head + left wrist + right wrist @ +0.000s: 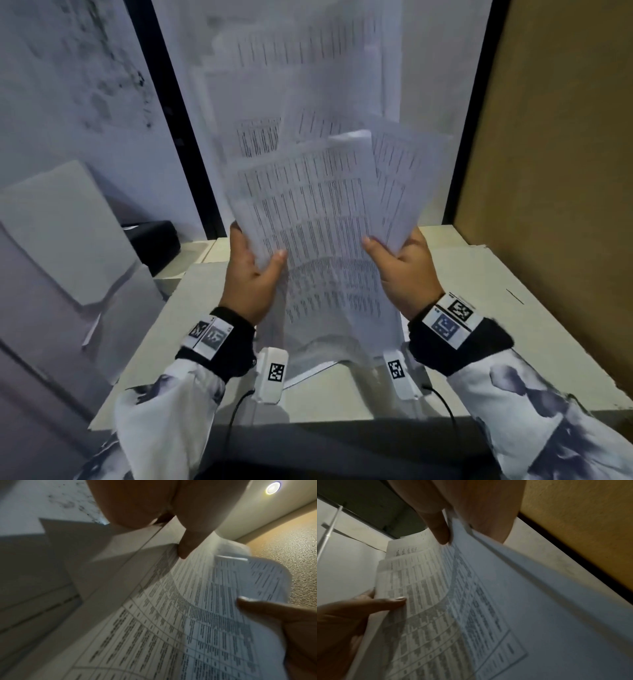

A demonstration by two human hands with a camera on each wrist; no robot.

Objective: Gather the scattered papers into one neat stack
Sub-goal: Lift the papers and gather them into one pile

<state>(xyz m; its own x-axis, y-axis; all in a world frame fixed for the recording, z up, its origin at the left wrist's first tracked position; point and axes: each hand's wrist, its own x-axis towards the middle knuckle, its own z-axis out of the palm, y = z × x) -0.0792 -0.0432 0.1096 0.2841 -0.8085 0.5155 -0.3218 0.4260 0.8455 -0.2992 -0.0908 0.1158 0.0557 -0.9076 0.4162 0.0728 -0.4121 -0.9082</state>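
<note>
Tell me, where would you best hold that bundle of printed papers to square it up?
By the two long side edges, one hand from each side, as the left hand and right hand do now: the papers stand upright, fanned at the top, so loose side holds let them settle level.

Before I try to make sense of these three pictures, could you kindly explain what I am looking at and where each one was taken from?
No robot here: a person works with bare hands and wears three cameras. The large picture comes from a head camera that looks down at both hands. The other two come from cameras strapped at the wrists, looking along the fingers. The left hand and the right hand each grip a side of a bundle of printed papers, held up and fanned unevenly, not yet squared. The bundle's lower edge seems to rest on the pale table. A dark object sits at the left; what it is, I cannot tell.
</note>
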